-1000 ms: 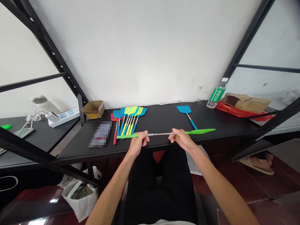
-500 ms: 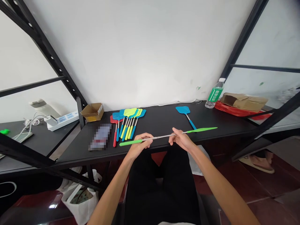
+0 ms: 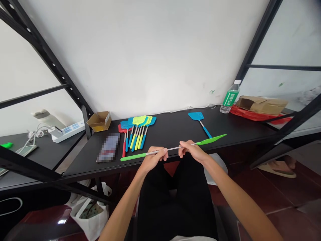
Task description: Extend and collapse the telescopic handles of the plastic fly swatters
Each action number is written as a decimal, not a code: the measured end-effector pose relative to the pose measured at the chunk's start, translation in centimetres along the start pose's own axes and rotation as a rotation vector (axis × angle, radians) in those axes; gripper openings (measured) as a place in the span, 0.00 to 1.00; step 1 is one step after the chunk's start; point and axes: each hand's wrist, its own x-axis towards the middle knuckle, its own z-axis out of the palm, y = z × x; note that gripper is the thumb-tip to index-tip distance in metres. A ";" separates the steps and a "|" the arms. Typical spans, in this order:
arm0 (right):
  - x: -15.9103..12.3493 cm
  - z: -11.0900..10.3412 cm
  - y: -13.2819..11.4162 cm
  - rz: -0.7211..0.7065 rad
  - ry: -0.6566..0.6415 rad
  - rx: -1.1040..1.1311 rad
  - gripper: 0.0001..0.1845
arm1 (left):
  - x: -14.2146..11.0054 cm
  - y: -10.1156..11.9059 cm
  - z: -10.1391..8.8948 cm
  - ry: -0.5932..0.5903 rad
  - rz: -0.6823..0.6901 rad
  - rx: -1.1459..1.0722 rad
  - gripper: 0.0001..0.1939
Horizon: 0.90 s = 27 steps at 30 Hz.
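A green fly swatter with a thin metal rod stretches sideways in front of me, over the near edge of the black table. My left hand is closed round the rod just right of the green handle. Fingers of my right hand pinch the rod near the green paddle, which is turned nearly edge-on. Behind, to the left, lies an overlapping row of several blue, yellow and red fly swatters. A single blue fly swatter rests alone at the right, its handle end close behind the green paddle.
Left on the table are a small open cardboard box and a blurred flat item. A water bottle and a cardboard piece on red plastic stand right. Black shelf posts frame both sides. A power strip lies further left.
The green fly swatter has shifted left through my hands. My left hand now grips the rod beyond the handle, slightly nearer my right hand. The paddle end tilts up a little more.
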 end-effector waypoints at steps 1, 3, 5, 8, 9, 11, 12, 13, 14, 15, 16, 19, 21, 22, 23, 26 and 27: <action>0.0 -0.1 0.1 0.005 0.003 0.009 0.31 | 0.0 0.0 0.0 0.004 -0.001 0.008 0.24; 0.0 -0.2 0.1 0.011 0.009 0.021 0.31 | 0.0 0.0 0.0 0.013 -0.004 0.019 0.25; 0.0 -0.2 0.2 0.012 0.014 0.034 0.30 | 0.0 -0.1 0.1 0.022 -0.010 0.017 0.26; 0.0 -0.2 0.3 0.014 0.021 0.054 0.30 | 0.0 -0.3 0.0 0.048 -0.015 -0.007 0.26; 0.0 -0.2 0.3 0.013 0.021 0.059 0.29 | 0.0 -0.4 0.0 0.056 -0.015 -0.016 0.26; 0.0 -0.3 0.3 0.010 0.020 0.067 0.29 | 0.0 -0.6 0.0 0.071 -0.017 -0.034 0.26; 0.0 -0.3 0.3 0.010 0.020 0.070 0.29 | 0.0 -0.7 0.0 0.078 -0.020 -0.042 0.26; 0.0 -0.4 0.3 0.011 0.020 0.073 0.29 | 0.0 -0.7 0.0 0.086 -0.024 -0.048 0.26; 0.0 -0.4 0.3 0.012 0.021 0.075 0.29 | 0.0 -0.7 0.0 0.093 -0.029 -0.054 0.26; 0.0 -0.4 0.3 0.014 0.022 0.077 0.29 | 0.0 -0.7 0.0 0.100 -0.032 -0.058 0.26; 0.0 -0.4 0.3 0.015 0.025 0.078 0.29 | 0.0 -0.7 0.0 0.105 -0.034 -0.062 0.26; 0.0 -0.4 0.3 0.016 0.028 0.080 0.29 | -0.1 -0.7 0.0 0.112 -0.026 -0.073 0.26; 0.0 -0.4 0.4 0.017 0.033 0.088 0.28 | -0.1 -0.7 0.0 0.110 -0.024 -0.071 0.26; 0.0 -0.5 0.4 0.017 0.040 0.096 0.28 | -0.1 -0.7 0.0 0.105 -0.027 -0.068 0.26; 0.0 -0.5 0.4 0.016 0.053 0.107 0.28 | -0.1 -0.7 0.0 0.098 -0.031 -0.067 0.26; 0.0 -0.5 0.5 0.010 0.096 0.134 0.27 | -0.1 -0.8 -0.2 0.072 -0.025 -0.077 0.23; 0.0 -0.6 0.5 0.010 0.102 0.137 0.27 | -0.1 -0.9 -0.3 0.067 -0.016 -0.082 0.22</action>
